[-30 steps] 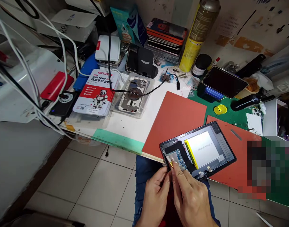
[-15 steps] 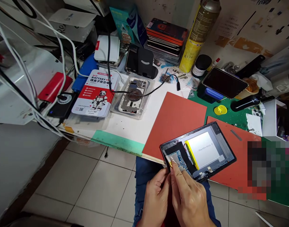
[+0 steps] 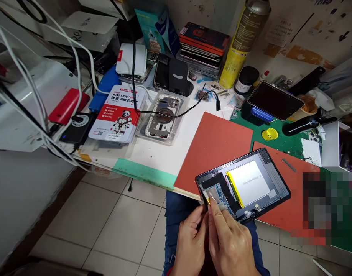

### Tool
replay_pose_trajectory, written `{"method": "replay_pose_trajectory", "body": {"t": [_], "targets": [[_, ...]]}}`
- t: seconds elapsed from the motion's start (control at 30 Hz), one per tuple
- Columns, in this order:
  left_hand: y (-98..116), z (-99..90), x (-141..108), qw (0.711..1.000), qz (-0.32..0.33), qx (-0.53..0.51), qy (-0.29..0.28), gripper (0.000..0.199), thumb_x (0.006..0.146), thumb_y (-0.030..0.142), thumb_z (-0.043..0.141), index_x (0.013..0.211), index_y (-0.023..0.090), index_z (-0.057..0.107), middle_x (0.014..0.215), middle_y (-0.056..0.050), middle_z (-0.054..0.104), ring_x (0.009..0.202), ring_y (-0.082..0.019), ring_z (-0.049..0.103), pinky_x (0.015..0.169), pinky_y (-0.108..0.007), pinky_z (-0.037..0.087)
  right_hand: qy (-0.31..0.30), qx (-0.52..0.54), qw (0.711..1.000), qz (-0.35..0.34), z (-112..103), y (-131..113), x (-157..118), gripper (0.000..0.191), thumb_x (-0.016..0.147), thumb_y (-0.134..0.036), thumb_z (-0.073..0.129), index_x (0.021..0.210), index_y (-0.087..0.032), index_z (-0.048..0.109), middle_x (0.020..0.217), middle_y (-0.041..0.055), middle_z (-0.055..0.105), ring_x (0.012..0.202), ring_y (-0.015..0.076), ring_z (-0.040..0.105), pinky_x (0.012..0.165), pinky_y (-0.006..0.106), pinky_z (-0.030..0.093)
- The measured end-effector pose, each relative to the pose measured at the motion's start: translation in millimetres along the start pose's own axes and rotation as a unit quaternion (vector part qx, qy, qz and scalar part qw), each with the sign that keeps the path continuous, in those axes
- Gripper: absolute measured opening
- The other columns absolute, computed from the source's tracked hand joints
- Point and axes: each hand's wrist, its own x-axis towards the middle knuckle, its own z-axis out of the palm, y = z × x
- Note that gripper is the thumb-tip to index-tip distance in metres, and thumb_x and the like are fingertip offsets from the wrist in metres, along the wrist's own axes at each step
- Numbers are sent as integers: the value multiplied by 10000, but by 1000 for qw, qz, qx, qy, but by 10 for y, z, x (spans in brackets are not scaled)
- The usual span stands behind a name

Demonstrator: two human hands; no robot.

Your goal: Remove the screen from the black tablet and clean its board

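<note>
Opened tablet (image 3: 267, 176): located at the near edge of the bench, its right part over a red mat (image 3: 302, 165), its left end over my lap. Both forearms enter from below, wrists side by side. My left hand (image 3: 191, 241) is curled at the near-left corner; its fingertips are hidden, so I cannot tell what they grip. My right hand (image 3: 232, 241) arches beside it, index finger reaching onto a small gold-coloured piece (image 3: 208, 201); whether finger and thumb pinch it, I cannot tell. Long axis: left to right, right end farther away. Open interior faces up; circuit board (image 3: 220, 193) left, battery (image 3: 247, 184) right.
</note>
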Motion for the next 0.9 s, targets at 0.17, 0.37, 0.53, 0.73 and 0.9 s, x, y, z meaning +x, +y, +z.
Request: {"method": "replay_pose_trajectory", "body": {"t": [0.17,0.37,0.53,0.73,0.9], "targets": [[15,-1,7,1000,9,5,4,312,888,447,807,1049,180,820,983,-76,788,962,-244,719,817,-254,581,22,24,999,-1,49,18,-50,428,1104,-160,438,1506,-40,524,893,141,773,584,179,703,506,266,563],[16,5,-1,1000,23,15,-1,337,927,481,758,1071,184,823,986,-84,792,934,-242,724,829,-277,593,10,7,1000,20,94,-2,-96,408,1109,-173,411,1474,-57,551,839,104,737,575,186,686,485,289,535],[-8,2,6,999,30,26,2,377,945,517,724,1093,183,815,978,-86,793,903,-235,726,813,-278,593,13,-9,999,28,126,-38,-110,377,1098,-142,406,1419,-69,589,798,72,709,586,186,678,514,298,541],[11,23,10,999,30,15,7,342,894,484,790,1031,173,817,957,-77,790,917,-243,723,793,-268,588,26,-17,999,22,155,-52,-112,372,1092,-121,419,1411,-64,603,811,90,725,630,191,692,541,289,548],[31,43,7,1000,25,-5,10,315,868,448,824,1008,166,813,973,-78,788,944,-248,718,825,-279,588,27,0,999,21,136,-37,-117,399,1090,-116,420,1455,-56,571,886,123,758,644,200,721,543,301,581]]}}
